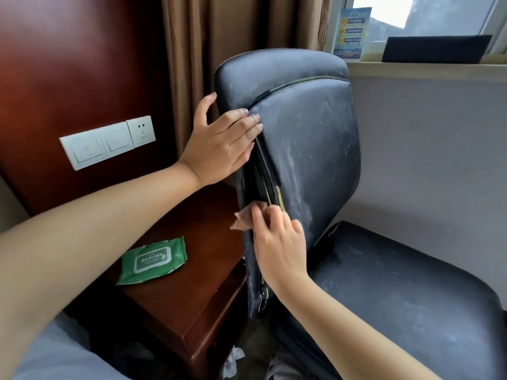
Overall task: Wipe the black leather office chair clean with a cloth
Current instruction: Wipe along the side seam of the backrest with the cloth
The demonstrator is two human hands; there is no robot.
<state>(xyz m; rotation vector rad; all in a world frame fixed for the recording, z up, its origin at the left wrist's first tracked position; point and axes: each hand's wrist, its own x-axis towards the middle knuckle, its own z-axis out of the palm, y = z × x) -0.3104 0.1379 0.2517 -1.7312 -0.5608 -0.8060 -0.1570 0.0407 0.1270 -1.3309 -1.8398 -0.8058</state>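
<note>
The black leather office chair [310,138] stands at centre right, its backrest dusty and streaked, its seat [397,283] lower right. My left hand [222,144] grips the backrest's left edge near the top, thumb behind, fingers flat on the front panel. My right hand [279,245] presses a small brownish-pink cloth [245,219] against the side seam of the backrest lower down. Most of the cloth is hidden under my fingers.
A green pack of wet wipes [152,260] lies on the dark wooden bedside table [192,305] left of the chair. Wall switches and a socket [107,142] are on the wood panel. Brown curtains hang behind; a windowsill [428,68] runs at upper right. Crumpled tissue [233,363] lies on the floor.
</note>
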